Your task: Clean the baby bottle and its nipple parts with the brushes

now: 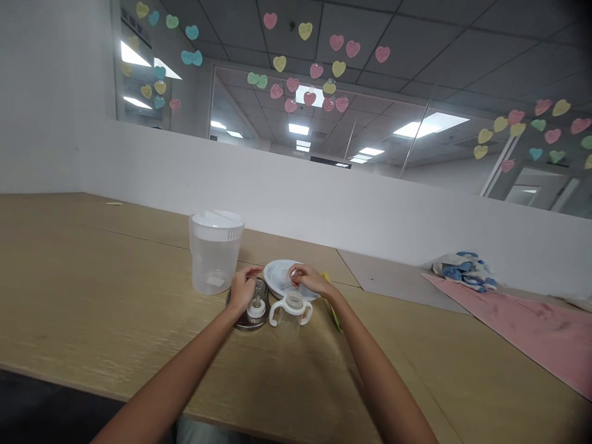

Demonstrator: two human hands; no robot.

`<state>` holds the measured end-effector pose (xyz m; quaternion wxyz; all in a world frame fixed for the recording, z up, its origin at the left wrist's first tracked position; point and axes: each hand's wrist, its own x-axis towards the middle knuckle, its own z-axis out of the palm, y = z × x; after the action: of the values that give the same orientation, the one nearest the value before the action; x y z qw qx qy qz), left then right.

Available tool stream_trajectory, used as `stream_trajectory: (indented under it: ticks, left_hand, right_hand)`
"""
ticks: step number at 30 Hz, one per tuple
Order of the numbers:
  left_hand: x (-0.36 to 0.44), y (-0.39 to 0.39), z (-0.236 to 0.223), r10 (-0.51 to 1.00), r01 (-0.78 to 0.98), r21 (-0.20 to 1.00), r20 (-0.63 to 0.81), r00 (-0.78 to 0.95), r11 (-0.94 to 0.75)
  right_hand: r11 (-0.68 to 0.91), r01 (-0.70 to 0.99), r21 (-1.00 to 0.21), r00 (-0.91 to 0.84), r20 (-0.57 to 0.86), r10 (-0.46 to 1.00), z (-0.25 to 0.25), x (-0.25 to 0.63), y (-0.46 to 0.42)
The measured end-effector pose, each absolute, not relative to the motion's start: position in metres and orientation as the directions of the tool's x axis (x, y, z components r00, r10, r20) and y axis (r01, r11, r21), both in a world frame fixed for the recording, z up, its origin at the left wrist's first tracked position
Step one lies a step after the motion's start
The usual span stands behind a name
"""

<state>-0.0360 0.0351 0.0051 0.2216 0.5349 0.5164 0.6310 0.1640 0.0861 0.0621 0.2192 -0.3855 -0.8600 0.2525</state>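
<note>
My left hand (244, 288) is over the left side of a shiny metal tray (247, 324), fingers extended toward the white plate. On that tray sits a baby-bottle nipple in a white collar (256, 308). My right hand (307, 278) is above the white plate (274, 271), its fingers curled and pinched at a see-through piece too faint to name. In front of the plate stands a clear baby bottle (290, 318) with a white two-handled ring (295, 302) around its open neck.
A translucent lidded pitcher (215, 256) stands just left of the tray. A yellow-green long-handled item (333, 313) lies partly behind my right forearm. Farther right are a crumpled blue-and-white cloth (466, 271) and a pink cloth (522, 320). A white wall backs the wooden table (115, 296).
</note>
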Motion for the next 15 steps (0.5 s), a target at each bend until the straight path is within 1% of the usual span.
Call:
stream_trajectory:
  ticks: [2, 3, 8, 11, 15]
  left_hand:
    - [-0.038, 0.036, 0.004, 0.830, 0.280, 0.894, 0.434, -0.351, -0.349]
    - [-0.038, 0.036, 0.004, 0.831, 0.285, 0.896, 0.428, -0.355, -0.341]
    - [-0.039, 0.034, 0.002, 0.836, 0.318, 0.897, 0.413, -0.362, -0.306]
    - [-0.038, 0.034, 0.000, 0.843, 0.325, 0.900, 0.401, -0.359, -0.289]
    - [-0.037, 0.038, -0.005, 0.851, 0.309, 0.913, 0.373, -0.370, -0.265]
  right_hand:
    - [0.563, 0.656, -0.503, -0.577, 0.148, 0.803, 0.062, 0.166, 0.088]
    - [0.554, 0.684, -0.475, -0.560, 0.144, 0.815, 0.062, 0.166, 0.088]
    - [0.490, 0.779, -0.392, -0.486, 0.118, 0.866, 0.055, 0.168, 0.087]
    - [0.478, 0.784, -0.396, -0.496, 0.063, 0.866, 0.053, 0.168, 0.086]
    - [0.492, 0.730, -0.473, -0.557, 0.004, 0.830, 0.052, 0.166, 0.087]
